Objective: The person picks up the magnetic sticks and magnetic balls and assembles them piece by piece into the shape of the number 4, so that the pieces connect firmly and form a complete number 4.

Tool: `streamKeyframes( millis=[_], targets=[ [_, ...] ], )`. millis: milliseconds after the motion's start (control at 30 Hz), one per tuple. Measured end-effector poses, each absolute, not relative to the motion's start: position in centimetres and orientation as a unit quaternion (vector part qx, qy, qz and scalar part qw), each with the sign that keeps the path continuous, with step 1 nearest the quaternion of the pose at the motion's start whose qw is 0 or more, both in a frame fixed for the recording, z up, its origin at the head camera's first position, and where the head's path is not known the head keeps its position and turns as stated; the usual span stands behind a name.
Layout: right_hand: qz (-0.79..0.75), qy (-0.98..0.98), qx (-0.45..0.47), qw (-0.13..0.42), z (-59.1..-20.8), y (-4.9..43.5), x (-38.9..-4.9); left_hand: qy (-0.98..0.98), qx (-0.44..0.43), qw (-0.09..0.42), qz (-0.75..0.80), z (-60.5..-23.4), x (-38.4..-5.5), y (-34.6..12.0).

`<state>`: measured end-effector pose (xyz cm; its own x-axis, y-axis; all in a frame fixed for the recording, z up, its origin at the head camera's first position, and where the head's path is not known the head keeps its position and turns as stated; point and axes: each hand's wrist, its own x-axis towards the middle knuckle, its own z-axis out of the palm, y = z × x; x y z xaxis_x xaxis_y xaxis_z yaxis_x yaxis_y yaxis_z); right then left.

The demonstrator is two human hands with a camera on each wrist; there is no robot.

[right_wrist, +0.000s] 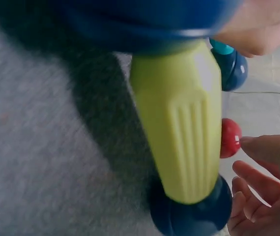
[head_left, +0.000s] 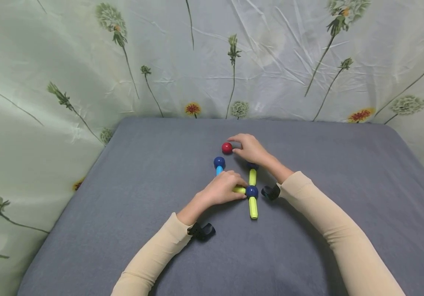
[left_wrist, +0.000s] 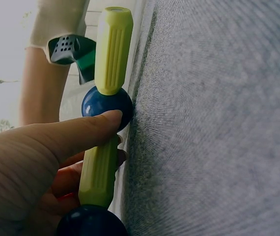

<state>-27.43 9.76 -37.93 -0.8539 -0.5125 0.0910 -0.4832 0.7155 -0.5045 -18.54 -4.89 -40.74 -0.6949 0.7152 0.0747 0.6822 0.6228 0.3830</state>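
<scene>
My left hand holds a short yellow-green rod joined to a dark blue ball; in the left wrist view its thumb lies against that ball. From the same ball, one yellow-green rod points toward me. Another yellow-green rod runs away to a second blue ball, partly covered by my right arm. Beyond these, my right hand is spread with bent fingers right beside a red ball. In the right wrist view, one fingertip is at the red ball's edge.
A light blue rod tipped with a dark blue ball extends past my left hand, which hides its near end. Everything lies on a grey cloth-covered surface. Behind hangs a pale floral curtain. Both wrists carry a black camera mount.
</scene>
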Motion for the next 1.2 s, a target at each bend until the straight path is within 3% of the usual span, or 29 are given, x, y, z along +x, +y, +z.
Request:
streamKeyframes(
  millis=[833, 1200],
  targets=[
    [-0.241, 0.930, -0.259, 0.099, -38.1, 10.1, -27.1, 0.901, 0.388, 0.038, 0.190, -40.8, -18.4, -4.7],
    [-0.271, 0.923, -0.264, 0.072, -38.0, 11.6, -26.6, 0.903, 0.380, 0.044, 0.194, -41.0, -18.6, -4.7]
  ],
)
